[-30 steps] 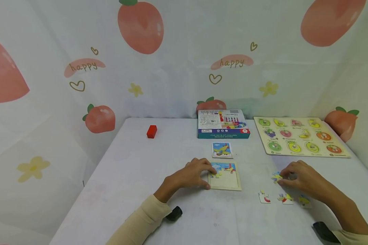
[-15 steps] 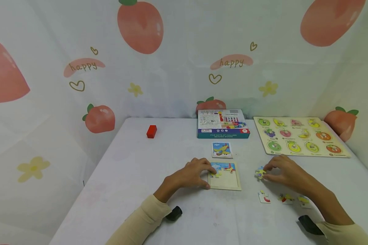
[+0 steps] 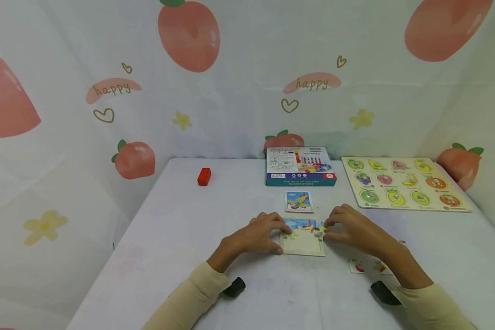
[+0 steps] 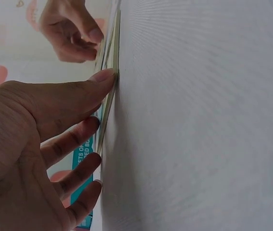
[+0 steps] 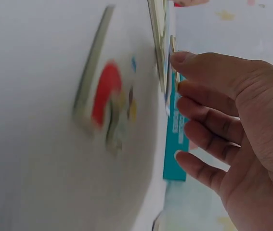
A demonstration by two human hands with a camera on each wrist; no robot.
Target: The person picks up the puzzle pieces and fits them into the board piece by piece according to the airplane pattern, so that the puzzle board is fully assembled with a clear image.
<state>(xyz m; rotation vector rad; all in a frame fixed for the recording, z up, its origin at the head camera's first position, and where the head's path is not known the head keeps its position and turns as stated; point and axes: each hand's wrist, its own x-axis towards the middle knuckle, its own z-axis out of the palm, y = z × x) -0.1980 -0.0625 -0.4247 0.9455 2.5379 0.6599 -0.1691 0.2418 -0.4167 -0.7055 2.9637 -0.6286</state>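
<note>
Pinching a jigsaw piece point(image 3: 320, 230) at the right rim of the wooden tray point(image 3: 303, 253), the right hand point(image 3: 349, 229) lies right of the bare recess point(image 3: 305, 243); left hand point(image 3: 259, 234), fingers spread, touches the left edge.

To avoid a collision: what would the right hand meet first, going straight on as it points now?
Height is unclear; probably the wooden tray, whose right edge the pinched puzzle piece visually overlaps. If passing above, likely the left hand.

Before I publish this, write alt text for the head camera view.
A person's right hand pinches a jigsaw piece at the right edge of a partly filled puzzle tray, while the left hand touches its left side. Behind lie an airplane picture card, a box and a fruit board.
</note>
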